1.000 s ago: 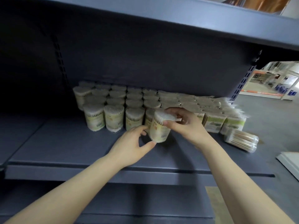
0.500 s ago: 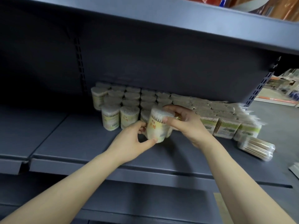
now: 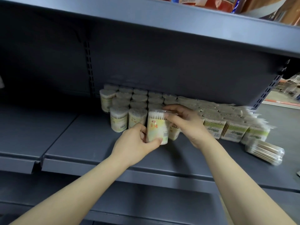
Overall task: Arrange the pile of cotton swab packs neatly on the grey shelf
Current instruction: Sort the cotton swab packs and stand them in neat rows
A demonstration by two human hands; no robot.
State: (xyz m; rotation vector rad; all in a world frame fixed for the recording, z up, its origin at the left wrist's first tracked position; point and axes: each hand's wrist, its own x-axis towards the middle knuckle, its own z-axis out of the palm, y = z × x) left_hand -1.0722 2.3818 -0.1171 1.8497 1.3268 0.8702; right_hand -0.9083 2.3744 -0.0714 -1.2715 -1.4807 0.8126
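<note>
On my feed, far left: bare deck of the grey shelf (image 3: 90,143), seam between two panels.

Next right, the round cotton swab packs (image 3: 129,103) stand upright in tidy rows against the back panel, front row just beside the pack in hand.

Left hand (image 3: 136,143) grips the lower part of one cylindrical swab pack (image 3: 157,127), thumb curled under its front bottom edge, fingers wrapped behind. Pack is upright, at the front of the rows; I cannot tell if its base touches the deck.

Right hand (image 3: 186,124) pinches the same pack's clear top rim between thumb and fingers.

Further right, flat rectangular swab packs (image 3: 230,127) stand packed in rows.

Far right, one clear pack (image 3: 264,151) lies on its side, apart from the rest.

Overhead, upper shelf (image 3: 178,25) carries red packaging (image 3: 211,4).
</note>
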